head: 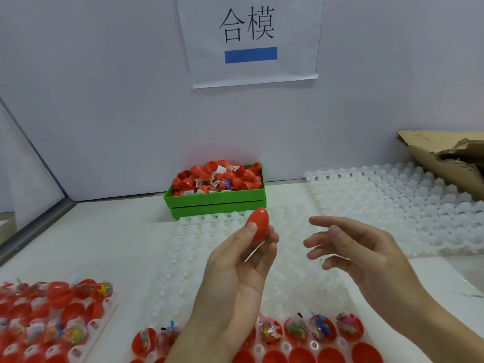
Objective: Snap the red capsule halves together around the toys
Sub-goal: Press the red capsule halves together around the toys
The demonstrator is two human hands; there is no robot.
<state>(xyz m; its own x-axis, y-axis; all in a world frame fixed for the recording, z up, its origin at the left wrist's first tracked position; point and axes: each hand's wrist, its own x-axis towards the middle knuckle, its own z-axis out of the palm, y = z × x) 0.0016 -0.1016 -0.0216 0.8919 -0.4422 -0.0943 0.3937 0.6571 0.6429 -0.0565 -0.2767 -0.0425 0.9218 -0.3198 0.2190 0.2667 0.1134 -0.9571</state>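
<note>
And here we have the left hand (235, 260) up over the middle of the bench, thumb and fingertips pinching a closed red capsule (258, 224), egg-shaped, its narrow end pointing up and away. The right hand (358, 247) floats just beside it, apart from the capsule, fingers spread and relaxed, holding nothing. Below both hands lies a white dimpled tray (199, 247), its upper rows bare; along its near edge we see a row of open red capsule halves (322, 330) seated in the pockets, each with a small bagged toy (318, 326) inside, and more red halves below those at the picture's bottom edge. Off to the left, a second tray (104, 310) sits packed with red halves and colourful toys. At the back, against the wall, a green bin (217, 200) is heaped with loose red shells and toy packets. To the right, a stack of white trays (392, 205), with torn cardboard (440, 158) behind. A paper sign (248, 40) hangs on the wall above.
</note>
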